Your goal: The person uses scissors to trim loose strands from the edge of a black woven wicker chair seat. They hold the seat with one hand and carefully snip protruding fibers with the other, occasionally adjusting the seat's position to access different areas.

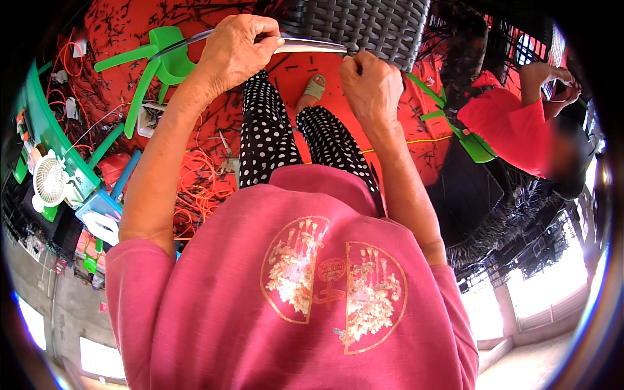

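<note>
A dark, glossy flat weaving strip (312, 46) runs from the left to the edge of a dark grey woven panel (364, 26) at the top. My left hand (237, 52) is closed on this strip, thumb and forefinger pinched together, and the strip's tail trails out to the left. Close under the panel's lower edge, my right hand (372, 84) is curled shut, its fingertips beside the point where the strip meets the weave. Whatever it grips is hidden by the fingers.
Green stools (172, 62) stand at the left and right on a red floor (273, 78) strewn with dark scraps. Orange cords (201, 188) lie tangled at left, near a white fan (51, 180). A co-worker in a red shirt (507, 123) sits at right beside dark woven material.
</note>
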Motion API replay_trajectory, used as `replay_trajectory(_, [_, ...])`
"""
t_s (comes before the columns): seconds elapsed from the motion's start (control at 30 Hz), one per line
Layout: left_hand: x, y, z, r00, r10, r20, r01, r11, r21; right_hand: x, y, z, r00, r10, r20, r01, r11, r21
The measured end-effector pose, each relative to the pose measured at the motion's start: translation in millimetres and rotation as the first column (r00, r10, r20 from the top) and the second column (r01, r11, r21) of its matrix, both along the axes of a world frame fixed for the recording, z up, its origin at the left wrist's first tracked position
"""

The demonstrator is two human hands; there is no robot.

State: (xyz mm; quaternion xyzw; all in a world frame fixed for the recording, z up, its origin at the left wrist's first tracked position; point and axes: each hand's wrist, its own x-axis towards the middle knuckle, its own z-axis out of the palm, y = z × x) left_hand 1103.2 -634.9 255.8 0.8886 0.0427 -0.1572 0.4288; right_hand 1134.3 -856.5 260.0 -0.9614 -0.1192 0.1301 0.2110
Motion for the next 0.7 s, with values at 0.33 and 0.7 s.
replay_trajectory(0.33, [-2.6, 0.1, -2.6, 0.998, 0.003, 0.06, -0.004, 1.0, 0.019, 5.1, -16.1, -1.2, 0.993, -0.12, -0.005, 0.12, 0.992, 0.044])
replay_trajectory(0.7, [-3.1, -0.6, -3.4, 0.999, 0.03, 0.022, -0.03, 0.999, -0.015, 3.0, -9.2, -2.0, 0.988, -0.139, 0.071, 0.139, 0.99, 0.0])
